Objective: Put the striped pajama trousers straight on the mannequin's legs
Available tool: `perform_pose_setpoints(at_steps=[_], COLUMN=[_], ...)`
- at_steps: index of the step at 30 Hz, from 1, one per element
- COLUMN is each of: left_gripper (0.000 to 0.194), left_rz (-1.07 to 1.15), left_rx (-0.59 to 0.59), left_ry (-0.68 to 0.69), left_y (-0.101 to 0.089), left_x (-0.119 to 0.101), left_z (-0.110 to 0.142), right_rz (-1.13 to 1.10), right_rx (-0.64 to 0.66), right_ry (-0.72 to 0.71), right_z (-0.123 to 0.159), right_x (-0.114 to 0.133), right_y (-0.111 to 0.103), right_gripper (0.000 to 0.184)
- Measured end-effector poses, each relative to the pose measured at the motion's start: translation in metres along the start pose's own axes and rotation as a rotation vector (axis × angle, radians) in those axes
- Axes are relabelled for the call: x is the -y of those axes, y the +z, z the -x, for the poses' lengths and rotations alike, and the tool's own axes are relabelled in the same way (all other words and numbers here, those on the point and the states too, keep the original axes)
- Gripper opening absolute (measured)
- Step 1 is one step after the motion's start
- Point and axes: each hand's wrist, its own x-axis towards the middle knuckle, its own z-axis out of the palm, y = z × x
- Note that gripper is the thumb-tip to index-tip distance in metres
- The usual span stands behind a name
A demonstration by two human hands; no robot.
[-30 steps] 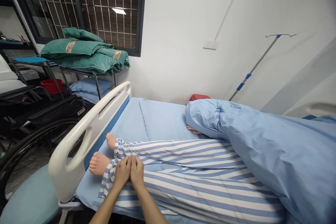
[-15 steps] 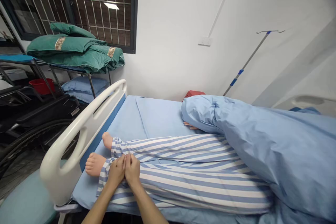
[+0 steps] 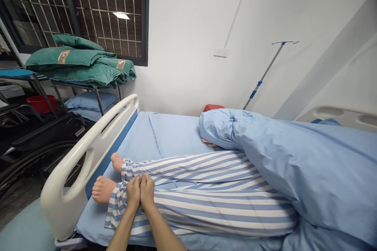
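Observation:
A manikin lies on a hospital bed in blue-and-white striped pyjama trousers (image 3: 206, 188), its bare feet (image 3: 101, 189) toward the white footboard (image 3: 85, 157). My left hand (image 3: 133, 193) and my right hand (image 3: 147, 191) lie side by side, palms down, fingers together and stretched out, pressing on the striped lower leg just above the ankle. A light blue quilt (image 3: 282, 164) is folded back over the manikin's upper body; one manikin hand (image 3: 208, 142) peeks from under it.
The light blue bedsheet (image 3: 171, 133) is bare beyond the legs. Left of the bed stand a wheelchair (image 3: 35, 145), a rack with folded green quilts (image 3: 79, 60), a blue pillow (image 3: 88, 102) and a red basin (image 3: 39, 103). An IV pole (image 3: 265, 72) leans by the wall.
The view has shifted a little to the right and down. My two hands stay pressed together on the striped lower leg in about the same spot.

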Motion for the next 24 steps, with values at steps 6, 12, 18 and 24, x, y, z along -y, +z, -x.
perform_pose_setpoints(at_steps=[6,12,18,24], left_gripper=[0.035,0.041,0.035,0.041], left_rz=[-0.194,-0.386,-0.363,-0.090], left_rx=[0.137,0.250,0.183,0.103], left_ry=[0.149,0.260,0.236,0.050], left_y=[-0.007,-0.009,-0.008,0.018], left_x=[0.009,0.011,0.012,-0.009], left_z=[-0.006,-0.002,-0.001,0.015], right_rz=[0.102,0.066,0.153,-0.054], right_rx=[0.029,0.070,0.062,0.036], right_ry=[0.006,-0.109,-0.154,-0.089], right_z=[-0.007,-0.006,0.012,0.006], right_x=[0.009,0.023,0.007,0.004], right_y=[-0.007,-0.031,-0.034,-0.039], right_gripper=[0.046,0.045,0.043,0.047])
